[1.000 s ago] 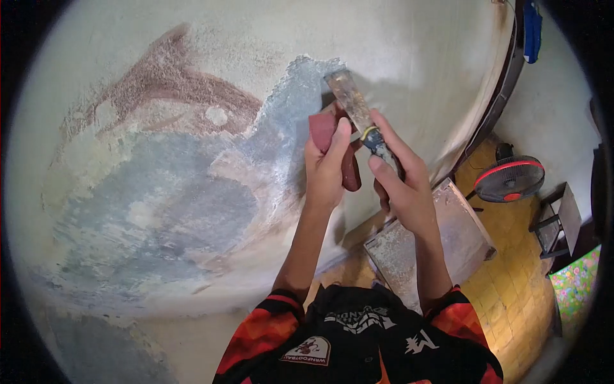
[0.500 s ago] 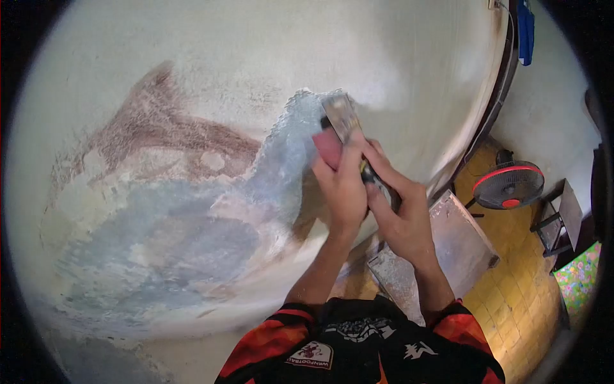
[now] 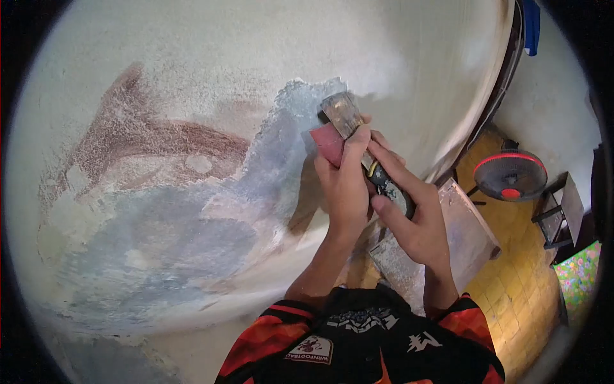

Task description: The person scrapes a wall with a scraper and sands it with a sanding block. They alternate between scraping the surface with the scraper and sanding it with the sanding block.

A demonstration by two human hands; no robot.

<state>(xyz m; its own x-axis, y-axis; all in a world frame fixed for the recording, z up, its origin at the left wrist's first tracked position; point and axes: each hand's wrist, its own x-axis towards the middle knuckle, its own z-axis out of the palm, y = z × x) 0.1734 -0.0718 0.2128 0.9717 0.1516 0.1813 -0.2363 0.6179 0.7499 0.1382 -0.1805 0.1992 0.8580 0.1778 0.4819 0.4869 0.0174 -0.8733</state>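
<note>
Both hands are at the wall (image 3: 192, 38), around a scraper (image 3: 343, 115) with a wide, worn metal blade and a dark handle. My right hand (image 3: 412, 211) is closed round the handle. My left hand (image 3: 344, 182) grips the scraper near its blade, with a red piece (image 3: 327, 144) showing beside the fingers. The blade's end lies over a bluish, rough-edged patch (image 3: 281, 137). Left of it, a brownish patch (image 3: 185, 137) with scuffed texture marks the wall. Whether the blade touches the surface cannot be told.
A dusty board-like surface (image 3: 464, 240) lies below the hands at the right. Beyond it stand a black fan with a red rim (image 3: 519, 176) and a small dark rack (image 3: 559, 214) on the yellow tiled floor (image 3: 505, 291). A blue item (image 3: 531, 29) hangs at upper right.
My right hand has shifted slightly right and down along the handle side, showing more of the handle. The blade has tilted a little, and the wall patches appear slightly further left in view.
</note>
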